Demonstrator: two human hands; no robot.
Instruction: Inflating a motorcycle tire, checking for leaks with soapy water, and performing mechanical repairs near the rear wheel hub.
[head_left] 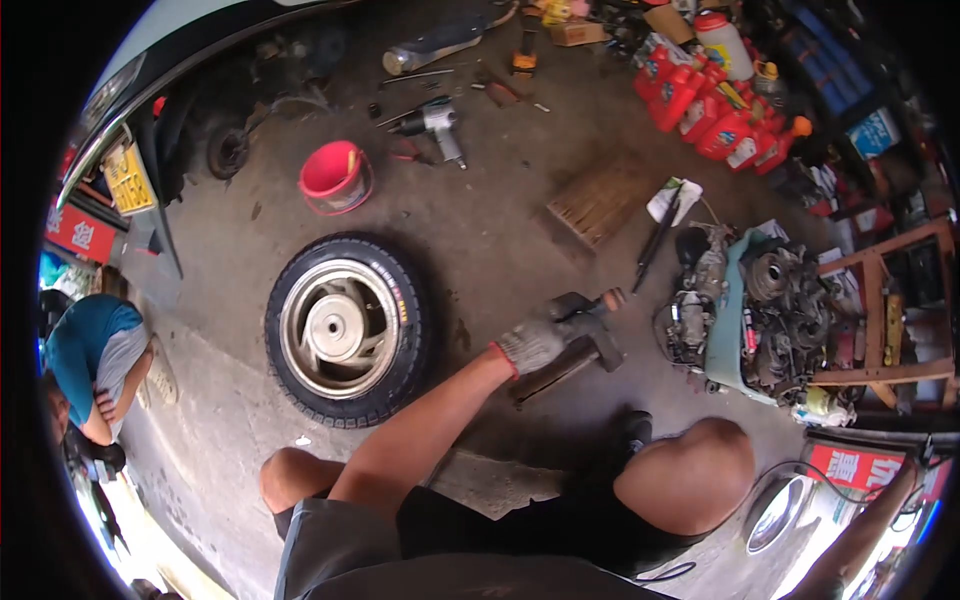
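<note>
My left hand, in a grey knit glove with red cuff, is closed on what look like hammers, with dark heads and wooden handles, held over the floor. Just left of it lies a black-tired wheel with a silver rim. My right hand is at the far right edge, beside a dark cable or hose and a red sign; its fingers are too small and dim to make out.
A red bucket, impact gun, wooden board, red jugs and engine parts stand or lie ahead and right. A person crouches at left with arms crossed. A vehicle borders the top left.
</note>
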